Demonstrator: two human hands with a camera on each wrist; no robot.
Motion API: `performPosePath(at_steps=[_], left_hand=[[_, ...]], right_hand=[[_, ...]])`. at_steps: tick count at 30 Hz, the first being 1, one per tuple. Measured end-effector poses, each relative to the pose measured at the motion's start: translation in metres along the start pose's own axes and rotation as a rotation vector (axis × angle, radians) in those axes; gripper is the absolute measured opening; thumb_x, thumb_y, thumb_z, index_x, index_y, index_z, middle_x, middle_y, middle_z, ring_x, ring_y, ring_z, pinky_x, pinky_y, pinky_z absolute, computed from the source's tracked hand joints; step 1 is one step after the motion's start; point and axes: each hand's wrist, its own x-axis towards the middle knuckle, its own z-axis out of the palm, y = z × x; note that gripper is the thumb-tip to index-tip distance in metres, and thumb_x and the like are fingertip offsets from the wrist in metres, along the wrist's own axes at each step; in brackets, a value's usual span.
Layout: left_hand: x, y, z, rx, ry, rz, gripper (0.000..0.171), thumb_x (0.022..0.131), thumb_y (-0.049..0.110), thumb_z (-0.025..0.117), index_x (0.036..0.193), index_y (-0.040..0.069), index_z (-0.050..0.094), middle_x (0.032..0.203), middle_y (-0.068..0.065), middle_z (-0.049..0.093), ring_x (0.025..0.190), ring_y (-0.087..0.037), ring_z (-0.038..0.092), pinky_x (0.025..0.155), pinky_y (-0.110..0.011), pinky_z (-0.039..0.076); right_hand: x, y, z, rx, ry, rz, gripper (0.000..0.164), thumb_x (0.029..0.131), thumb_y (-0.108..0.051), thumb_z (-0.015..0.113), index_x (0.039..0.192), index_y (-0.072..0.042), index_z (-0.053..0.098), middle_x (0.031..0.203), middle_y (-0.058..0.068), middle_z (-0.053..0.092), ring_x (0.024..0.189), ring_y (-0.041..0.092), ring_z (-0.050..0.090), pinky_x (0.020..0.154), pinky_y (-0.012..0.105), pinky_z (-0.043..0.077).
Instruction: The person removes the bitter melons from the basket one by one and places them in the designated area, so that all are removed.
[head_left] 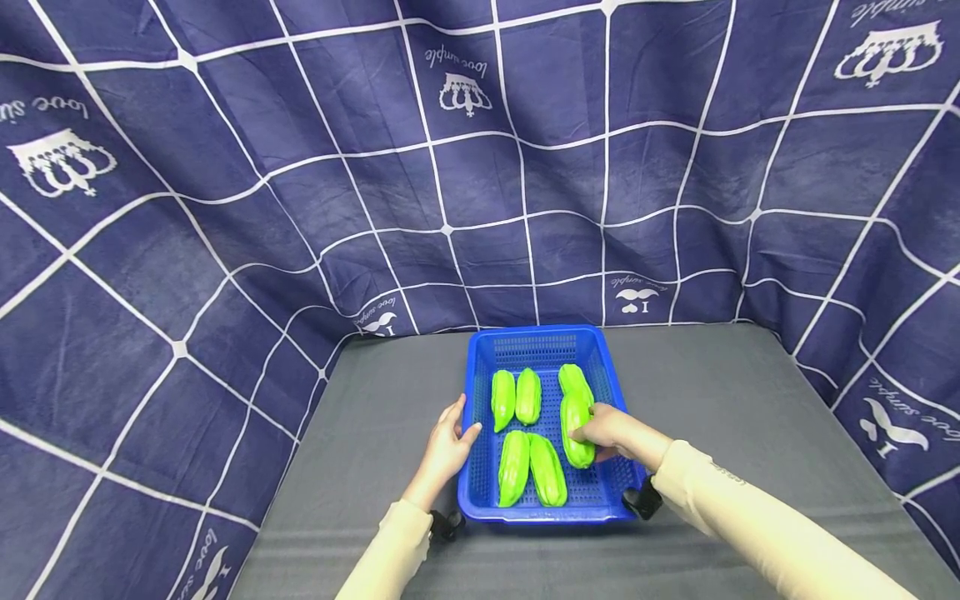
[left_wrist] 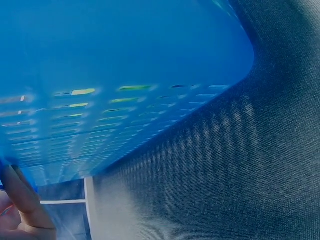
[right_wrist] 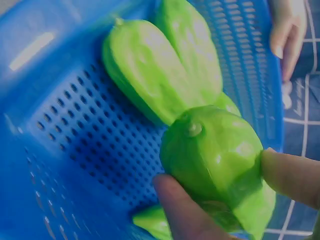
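My right hand [head_left: 609, 429] pinches a glossy, bright green, ribbed gourd [right_wrist: 215, 150] between thumb and fingers, at the right side of a blue plastic basket [head_left: 547, 515]. A second green gourd [head_left: 572, 377] lies just beyond it, its near end covered by the held one. My left hand [head_left: 447, 442] is at the basket's left rim, thumb over the edge and fingers along the outside. In the left wrist view, its fingers [left_wrist: 27, 200] show at the lower left beside the basket's slotted wall [left_wrist: 115, 45].
Inside the basket, two green gourds [head_left: 528, 397] lie side by side at the far left, and two more [head_left: 514, 468] lie nearer. The basket stands on a grey cloth-covered table [head_left: 712, 392]. A blue curtain with white lines [head_left: 555, 183] hangs behind and at the sides.
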Motion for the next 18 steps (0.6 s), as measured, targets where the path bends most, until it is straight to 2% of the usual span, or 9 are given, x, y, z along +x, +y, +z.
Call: performPosePath(at_steps=[3,6,12,18], left_hand=[[0.000,0.000,0.000,-0.005,0.002,-0.006,0.060,0.091,0.010,0.066,0.144,-0.005,0.044,0.138,-0.026,0.051,0.076,-0.017,0.058,0.067,-0.027,0.050],[0.000,0.000,0.000,-0.011,0.000,-0.013,0.060,0.092,0.010,0.066,0.145,-0.004,0.043,0.139,-0.026,0.050,0.075,-0.016,0.058,0.065,-0.025,0.050],[0.001,0.001,0.000,-0.021,-0.009,-0.040,0.061,0.092,0.011,0.066,0.146,-0.002,0.042,0.142,-0.024,0.049,0.072,-0.012,0.054,0.062,-0.022,0.047],[0.001,0.000,0.001,-0.029,-0.010,-0.056,0.061,0.093,0.012,0.065,0.148,0.000,0.042,0.144,-0.022,0.048,0.073,-0.013,0.056,0.064,-0.023,0.049]], right_hand=[[0.000,-0.003,-0.009,0.026,0.004,-0.047,0.066,0.092,-0.008,0.062,0.140,0.020,0.026,0.120,0.036,0.053,0.100,0.039,0.066,0.084,0.048,0.057],[0.002,-0.003,-0.017,0.081,0.021,-0.108,0.071,0.092,-0.007,0.061,0.143,0.020,0.020,0.126,0.039,0.051,0.104,0.041,0.065,0.087,0.049,0.055],[0.006,0.001,-0.034,0.168,0.121,-0.231,0.071,0.091,-0.009,0.064,0.143,0.020,0.024,0.127,0.039,0.053,0.101,0.036,0.068,0.084,0.043,0.057],[0.009,0.007,-0.059,0.162,0.233,-0.255,0.074,0.092,-0.014,0.065,0.145,0.017,0.025,0.135,0.041,0.047,0.104,0.035,0.066,0.086,0.039,0.057]])
